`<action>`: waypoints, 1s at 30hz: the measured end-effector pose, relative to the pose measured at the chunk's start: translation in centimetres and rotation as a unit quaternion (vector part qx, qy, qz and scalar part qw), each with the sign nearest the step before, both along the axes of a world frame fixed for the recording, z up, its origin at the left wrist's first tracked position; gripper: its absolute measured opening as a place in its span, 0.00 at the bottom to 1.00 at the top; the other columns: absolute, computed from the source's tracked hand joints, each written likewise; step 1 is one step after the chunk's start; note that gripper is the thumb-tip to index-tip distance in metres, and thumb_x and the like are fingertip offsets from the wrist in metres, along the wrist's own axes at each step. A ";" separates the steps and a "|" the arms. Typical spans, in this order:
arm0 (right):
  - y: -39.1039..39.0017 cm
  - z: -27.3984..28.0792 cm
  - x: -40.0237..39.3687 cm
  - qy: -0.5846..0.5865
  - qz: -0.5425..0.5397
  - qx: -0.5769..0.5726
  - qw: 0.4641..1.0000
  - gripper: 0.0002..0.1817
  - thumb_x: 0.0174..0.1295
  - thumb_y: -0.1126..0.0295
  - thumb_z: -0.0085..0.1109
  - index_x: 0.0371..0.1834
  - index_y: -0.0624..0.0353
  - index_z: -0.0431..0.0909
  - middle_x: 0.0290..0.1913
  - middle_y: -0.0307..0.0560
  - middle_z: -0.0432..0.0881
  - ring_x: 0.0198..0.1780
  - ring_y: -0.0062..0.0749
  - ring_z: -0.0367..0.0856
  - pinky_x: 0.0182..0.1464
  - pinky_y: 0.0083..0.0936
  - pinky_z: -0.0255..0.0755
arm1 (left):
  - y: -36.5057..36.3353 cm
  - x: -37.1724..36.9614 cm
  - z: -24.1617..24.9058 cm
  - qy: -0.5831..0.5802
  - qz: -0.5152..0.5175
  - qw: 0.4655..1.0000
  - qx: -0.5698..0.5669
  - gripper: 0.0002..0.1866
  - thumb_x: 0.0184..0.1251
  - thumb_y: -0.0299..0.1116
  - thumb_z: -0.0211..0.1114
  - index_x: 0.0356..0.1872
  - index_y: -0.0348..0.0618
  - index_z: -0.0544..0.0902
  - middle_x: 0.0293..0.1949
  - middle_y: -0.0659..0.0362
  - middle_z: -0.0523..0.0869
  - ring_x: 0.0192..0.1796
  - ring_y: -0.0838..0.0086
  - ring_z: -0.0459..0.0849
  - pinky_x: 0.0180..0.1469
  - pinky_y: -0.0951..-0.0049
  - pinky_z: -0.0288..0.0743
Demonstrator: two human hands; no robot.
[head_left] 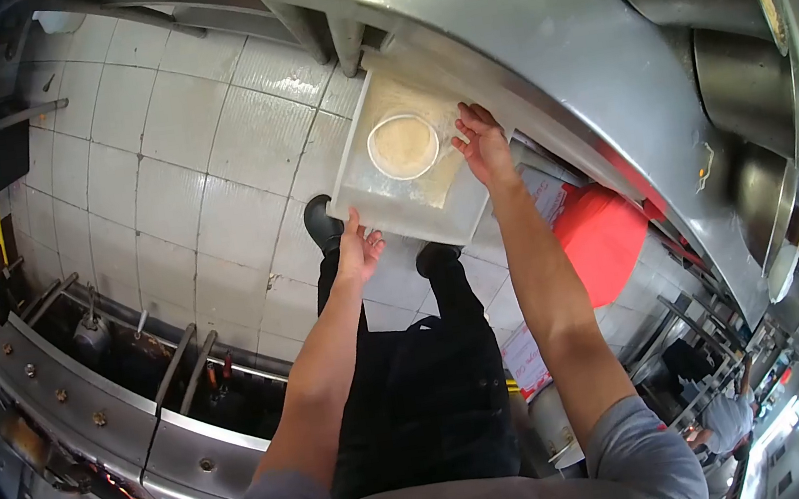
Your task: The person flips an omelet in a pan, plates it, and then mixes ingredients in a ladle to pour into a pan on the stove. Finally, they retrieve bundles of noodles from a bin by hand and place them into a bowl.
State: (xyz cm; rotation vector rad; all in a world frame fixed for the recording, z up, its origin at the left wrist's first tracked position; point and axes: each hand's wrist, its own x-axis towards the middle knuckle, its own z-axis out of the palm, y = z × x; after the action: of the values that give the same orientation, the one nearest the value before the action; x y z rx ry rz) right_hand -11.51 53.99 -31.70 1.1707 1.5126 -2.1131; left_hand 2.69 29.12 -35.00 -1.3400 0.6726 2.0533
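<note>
A pale, translucent drawer or bin [370, 215] juts out from under a steel counter, low above the floor. Inside it are a light powdery or grainy material [441, 179] and a round white-rimmed bowl [403, 147] filled with something similar. My left hand [359, 251] is at the bin's near left corner, its thumb up against the rim and its fingers apart. On the right, my right hand [481, 143] hovers by the bin's right side, fingers spread and slightly curled, with nothing in it.
The steel counter [510, 13] curves across the top and right. A red round object [604, 243] stands right of my right forearm. A stove [85, 392] with rails lies at lower left. Another person [728, 420] is far off at lower right. Tiled floor [203, 215] spreads left.
</note>
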 end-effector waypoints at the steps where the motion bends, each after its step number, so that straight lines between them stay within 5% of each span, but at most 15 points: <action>1: -0.4 0.0 0.4 -0.008 0.028 0.047 0.998 0.25 0.58 0.72 0.61 0.60 0.51 0.69 0.55 0.39 0.77 0.48 0.29 0.75 0.45 0.33 0.71 | -0.3 0.7 0.0 -0.012 0.005 1.000 -0.004 0.23 0.68 0.59 0.55 0.52 0.54 0.73 0.38 0.67 0.74 0.32 0.78 0.74 0.31 0.77 0.69; 4: -1.8 -0.1 1.1 -0.031 0.113 0.188 0.975 0.30 0.57 0.71 0.63 0.64 0.50 0.66 0.58 0.42 0.75 0.51 0.32 0.76 0.45 0.33 0.72 | -1.1 0.9 0.1 0.001 -0.007 1.000 -0.002 0.21 0.67 0.54 0.60 0.52 0.54 0.72 0.40 0.67 0.75 0.34 0.78 0.76 0.35 0.75 0.72; 5: -2.0 -1.4 2.3 -0.013 0.154 0.205 0.967 0.27 0.58 0.71 0.63 0.62 0.56 0.68 0.57 0.47 0.73 0.44 0.33 0.79 0.45 0.30 0.74 | -1.0 0.9 0.2 0.004 -0.017 1.000 -0.013 0.21 0.66 0.53 0.61 0.52 0.55 0.72 0.41 0.67 0.75 0.35 0.78 0.76 0.35 0.75 0.73; 8: -1.4 -7.0 4.8 0.035 0.327 0.311 0.892 0.29 0.56 0.73 0.62 0.63 0.55 0.66 0.55 0.51 0.73 0.43 0.34 0.80 0.47 0.27 0.74 | -1.2 1.1 0.3 0.005 -0.041 0.999 -0.022 0.20 0.64 0.50 0.65 0.51 0.56 0.71 0.43 0.68 0.75 0.37 0.78 0.76 0.38 0.73 0.73; 12: -2.8 -5.5 3.6 0.026 0.234 0.472 0.849 0.30 0.51 0.78 0.56 0.61 0.64 0.64 0.54 0.61 0.72 0.52 0.44 0.75 0.56 0.33 0.71 | -1.7 1.2 0.4 0.003 -0.089 0.996 -0.022 0.22 0.61 0.49 0.68 0.51 0.57 0.69 0.47 0.69 0.72 0.44 0.76 0.74 0.45 0.69 0.70; 13: -2.3 -5.7 2.7 0.043 0.256 0.524 0.811 0.33 0.46 0.79 0.56 0.62 0.67 0.63 0.56 0.67 0.69 0.58 0.55 0.70 0.63 0.39 0.65 | -1.8 1.0 0.7 0.006 -0.093 0.995 -0.021 0.22 0.61 0.48 0.68 0.51 0.57 0.69 0.47 0.69 0.73 0.44 0.76 0.74 0.45 0.69 0.70; 17: -1.3 -6.7 -0.7 0.123 0.348 0.668 0.646 0.40 0.44 0.77 0.60 0.67 0.64 0.59 0.59 0.67 0.69 0.61 0.63 0.66 0.65 0.41 0.63 | -2.1 0.9 0.5 0.020 -0.137 0.990 -0.038 0.23 0.59 0.46 0.70 0.51 0.56 0.69 0.47 0.67 0.73 0.46 0.75 0.74 0.46 0.68 0.70; 20: -0.4 -8.3 -1.7 0.059 0.393 0.463 0.792 0.39 0.48 0.76 0.61 0.68 0.56 0.59 0.55 0.66 0.72 0.60 0.61 0.70 0.63 0.42 0.66 | -2.4 0.7 0.4 0.035 -0.163 0.985 -0.041 0.23 0.58 0.45 0.71 0.49 0.55 0.69 0.44 0.67 0.73 0.46 0.75 0.75 0.46 0.67 0.70; 24: -3.6 -10.2 3.0 0.061 0.345 0.390 0.852 0.36 0.55 0.78 0.58 0.69 0.45 0.61 0.52 0.67 0.74 0.56 0.57 0.75 0.58 0.40 0.70 | -2.6 0.9 0.3 0.040 -0.176 0.983 -0.044 0.22 0.58 0.44 0.71 0.48 0.56 0.70 0.40 0.68 0.73 0.45 0.76 0.76 0.45 0.67 0.71; 30: -4.1 -9.7 8.4 0.059 0.471 0.425 0.771 0.34 0.55 0.78 0.56 0.69 0.50 0.61 0.53 0.65 0.75 0.56 0.58 0.74 0.58 0.41 0.71 | -2.5 0.9 0.6 0.031 -0.166 0.985 -0.038 0.20 0.60 0.38 0.70 0.48 0.56 0.69 0.42 0.67 0.74 0.44 0.75 0.78 0.44 0.68 0.72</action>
State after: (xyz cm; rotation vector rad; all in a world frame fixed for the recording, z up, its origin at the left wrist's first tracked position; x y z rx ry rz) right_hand -3.13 49.90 -41.44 0.2299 2.4903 -0.8112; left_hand 3.58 26.63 -34.42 -1.1203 0.9430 1.8215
